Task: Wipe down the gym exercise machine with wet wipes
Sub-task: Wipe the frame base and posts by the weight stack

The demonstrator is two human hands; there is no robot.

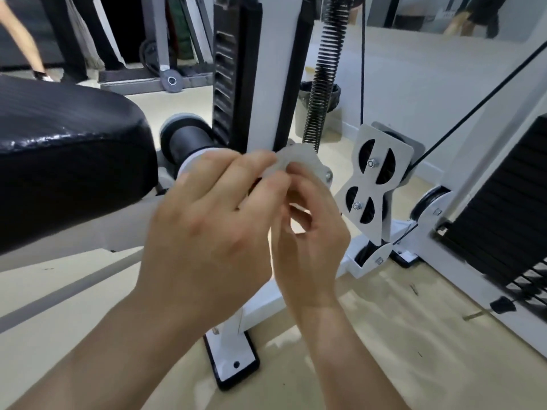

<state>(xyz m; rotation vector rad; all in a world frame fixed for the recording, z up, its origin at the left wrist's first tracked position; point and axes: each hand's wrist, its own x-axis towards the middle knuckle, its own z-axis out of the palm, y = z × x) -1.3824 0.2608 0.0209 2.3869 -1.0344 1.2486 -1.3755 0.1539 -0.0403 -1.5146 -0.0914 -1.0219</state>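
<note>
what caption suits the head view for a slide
The left hand and right hand pinch a wet wipe in front of the machine's white frame, beside the black seat.

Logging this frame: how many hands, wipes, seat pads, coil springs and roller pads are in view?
hands: 2, the left hand and the right hand
wipe: 1, pinched between the fingers of both hands
black seat pad: 1
coil spring: 1
black roller pad: 1
Total: 6

No text, label or number can be read on the exercise machine.
</note>
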